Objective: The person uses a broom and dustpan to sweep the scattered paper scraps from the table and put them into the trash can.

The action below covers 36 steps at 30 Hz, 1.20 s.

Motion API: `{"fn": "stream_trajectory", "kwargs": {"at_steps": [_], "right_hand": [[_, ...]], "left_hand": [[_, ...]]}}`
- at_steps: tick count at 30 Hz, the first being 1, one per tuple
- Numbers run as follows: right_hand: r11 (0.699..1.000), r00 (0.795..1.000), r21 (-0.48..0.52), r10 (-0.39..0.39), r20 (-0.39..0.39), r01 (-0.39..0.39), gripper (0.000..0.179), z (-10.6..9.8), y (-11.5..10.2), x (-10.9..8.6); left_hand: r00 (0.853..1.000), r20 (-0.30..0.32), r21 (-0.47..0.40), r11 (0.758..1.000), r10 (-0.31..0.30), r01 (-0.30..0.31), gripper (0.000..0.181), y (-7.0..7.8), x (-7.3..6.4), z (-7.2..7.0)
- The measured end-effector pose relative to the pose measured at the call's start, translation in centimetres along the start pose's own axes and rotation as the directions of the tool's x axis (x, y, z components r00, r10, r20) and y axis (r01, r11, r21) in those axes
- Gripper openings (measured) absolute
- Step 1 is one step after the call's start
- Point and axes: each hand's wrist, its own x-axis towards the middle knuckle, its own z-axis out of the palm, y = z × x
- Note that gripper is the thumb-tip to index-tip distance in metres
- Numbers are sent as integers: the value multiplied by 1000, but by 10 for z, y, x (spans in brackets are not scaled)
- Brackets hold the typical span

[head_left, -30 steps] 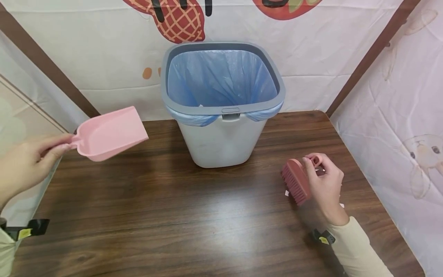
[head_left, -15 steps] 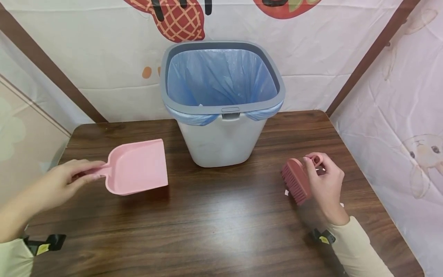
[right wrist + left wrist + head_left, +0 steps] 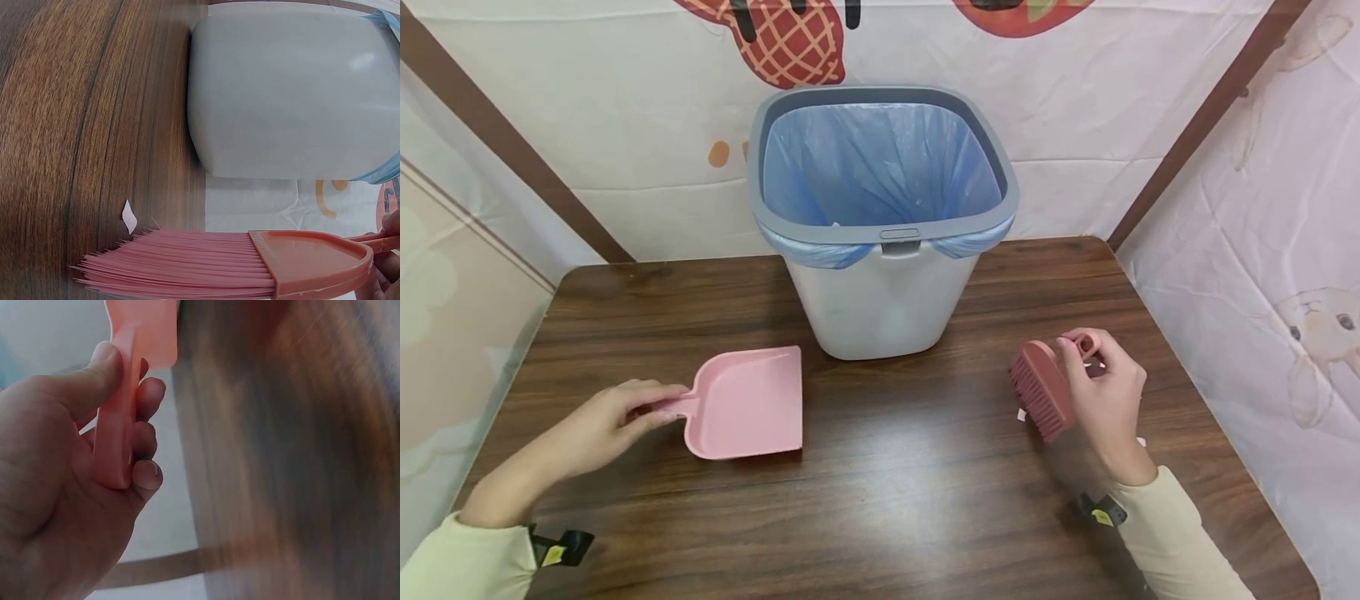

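Note:
A pink dustpan (image 3: pixel 748 406) is held over the left part of the table by my left hand (image 3: pixel 617 421), its flat edge facing right. In the left wrist view my fingers (image 3: pixel 147 439) curl round the dustpan's handle (image 3: pixel 115 425). On the right, my right hand (image 3: pixel 1105 392) grips a small dusty-red brush (image 3: pixel 1047 385) by its handle. The right wrist view shows the pink bristles (image 3: pixel 181 265) down at the tabletop, with a white paper scrap (image 3: pixel 129 217) beside them. More white bits peek out around the right hand.
A light grey bin (image 3: pixel 883 308) with a blue bag liner (image 3: pixel 880 167) stands at the back middle of the dark wood table (image 3: pixel 865 517). White printed cloth (image 3: pixel 647 108) hangs behind and along both sides.
My left hand has brought the dustpan right and toward me, down from beyond the table's left edge, turning its flat edge to the right. My right hand and the brush have stayed still.

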Motion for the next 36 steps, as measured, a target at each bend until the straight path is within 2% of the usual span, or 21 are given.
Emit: {"fn": "stream_trajectory", "kwargs": {"at_steps": [7,12,21,27,36], "right_hand": [[1000,1000,-8,28,-12,-28,8,2,0,0],[1000,1000,-20,15,-9,-15,9,1,1,-1],[1000,1000,-13,-3,8,3,11,0,0,0],[1000,1000,-23,-16,5,16,9,-2,-3,0],[999,1000,-12,-30,-9,30,8,-5,-3,0]], "left_hand": [[999,25,-52,998,39,-38,40,12,5,24],[998,40,-92,995,52,-48,39,21,7,38],[996,59,-144,988,71,-62,37,33,9,53],[996,77,-98,994,51,-43,35,39,10,57],[989,145,4,999,-42,42,29,51,14,53]]}}
